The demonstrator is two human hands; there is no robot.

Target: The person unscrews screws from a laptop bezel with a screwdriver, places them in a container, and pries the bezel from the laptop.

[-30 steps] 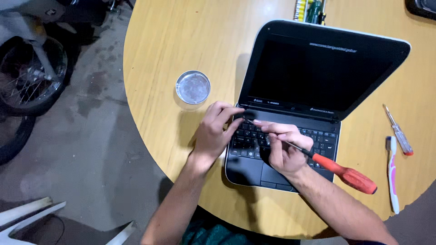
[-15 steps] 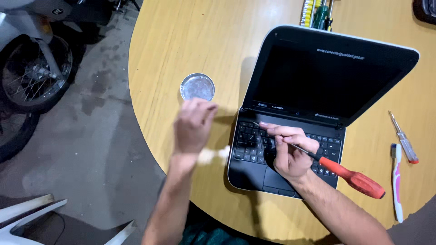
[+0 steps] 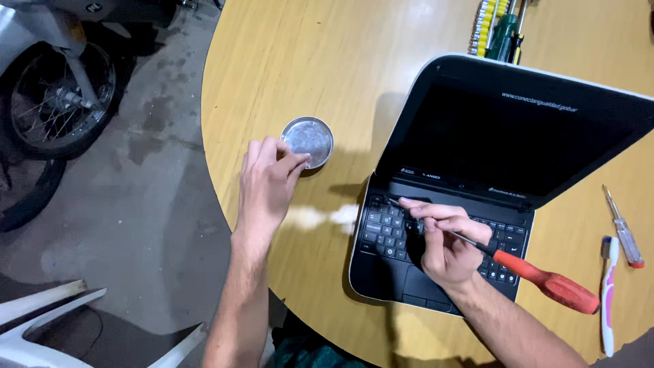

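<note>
A small black laptop (image 3: 518,129) stands open on the round wooden table (image 3: 354,75). My right hand (image 3: 443,238) rests on its keyboard (image 3: 385,232) and grips a red-handled screwdriver (image 3: 552,286), whose thin shaft runs under my fingers to the upper left keys. My left hand (image 3: 269,184) is out to the left of the laptop. Its thumb and fingertips are pinched together at the rim of a small round metal dish (image 3: 308,138). Whether anything tiny sits between those fingertips is hidden.
Right of the laptop lie a small clear-handled screwdriver (image 3: 623,228) and a white and pink toothbrush (image 3: 606,293). A yellow and green bit set (image 3: 494,27) lies at the far edge. A motorcycle wheel (image 3: 61,102) and a white plastic chair (image 3: 41,320) stand on the concrete floor, left.
My left hand left the keyboard and moved left and away to the metal dish. My right hand stayed on the keys with the screwdriver.
</note>
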